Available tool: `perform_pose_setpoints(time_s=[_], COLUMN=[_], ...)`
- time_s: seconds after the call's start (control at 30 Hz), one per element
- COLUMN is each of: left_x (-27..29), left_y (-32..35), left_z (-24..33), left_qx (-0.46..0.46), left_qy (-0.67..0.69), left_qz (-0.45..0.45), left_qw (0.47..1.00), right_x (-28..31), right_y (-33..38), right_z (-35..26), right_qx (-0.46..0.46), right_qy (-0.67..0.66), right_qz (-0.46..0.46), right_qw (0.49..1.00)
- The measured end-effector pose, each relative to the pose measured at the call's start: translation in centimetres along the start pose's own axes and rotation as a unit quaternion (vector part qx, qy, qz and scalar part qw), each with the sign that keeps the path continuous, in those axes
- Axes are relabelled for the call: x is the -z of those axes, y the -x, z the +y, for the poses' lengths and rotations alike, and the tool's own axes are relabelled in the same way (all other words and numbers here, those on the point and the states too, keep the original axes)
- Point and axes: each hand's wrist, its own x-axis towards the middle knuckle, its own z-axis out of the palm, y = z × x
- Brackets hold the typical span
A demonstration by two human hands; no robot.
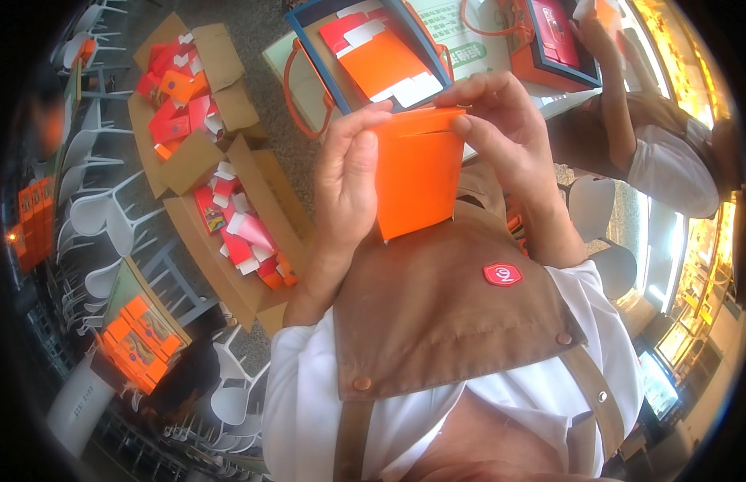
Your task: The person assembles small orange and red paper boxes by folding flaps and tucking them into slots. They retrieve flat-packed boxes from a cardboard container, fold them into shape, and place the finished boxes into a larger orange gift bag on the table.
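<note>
An orange paper box (418, 181) is held up in front of my chest between both hands. My left hand (346, 173) grips its left edge, with the thumb along the side. On the top right corner, the fingers and thumb of my right hand (503, 132) pinch the folded top flap. Just beyond the box, a blue-rimmed gift box (312, 50) with orange cord handles stands on the table. Inside it lie an orange carton (379, 66) and a red carton (338, 32), both with white flaps.
Two open cardboard boxes (264, 189) on the left hold several red and orange cartons. A co-worker's arm (618, 112) reaches over a second gift box (541, 68) at the right. White chairs (116, 217) and a table with stacked orange boxes (144, 345) stand far left.
</note>
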Motion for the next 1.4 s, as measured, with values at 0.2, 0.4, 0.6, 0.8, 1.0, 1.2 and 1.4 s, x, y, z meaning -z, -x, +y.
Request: perform_pose_setpoints(time_s=[0.2,0.4,0.6,0.8,1.0,1.2,1.4], left_x=[-0.5,-0.7,-1.0,-0.5,0.3,0.8,0.9], left_y=[-0.3,-0.4,-0.5,-0.5,-0.5,-0.5,-0.6], left_z=[0.6,0.8,1.1,1.3,0.9,0.8,0.6], left_qx=[0.003,0.006,0.015,0.028,0.066,0.091,0.096], left_qy=[0.005,0.002,0.004,0.017,0.103,0.152,0.139], left_qz=[-0.02,-0.019,-0.003,-0.029,-0.054,-0.076,-0.082], left_qw=[1.0,1.0,1.0,0.999,0.991,0.981,0.982], right_x=[-0.4,-0.9,-1.1,-1.2,-1.3,-1.4,-1.5], right_y=[-1.0,-0.9,-1.0,-0.8,-0.7,-0.6,-0.6], right_z=[-1.0,-0.7,-0.6,0.0,0.3,0.3,0.3], right_qx=[0.072,0.061,0.075,0.108,0.113,0.106,0.099], right_qy=[0.236,0.252,0.244,0.213,0.184,0.184,0.187], right_qz=[-0.095,-0.079,-0.084,-0.063,-0.067,-0.067,-0.064], right_qw=[0.964,0.963,0.963,0.969,0.974,0.975,0.975])
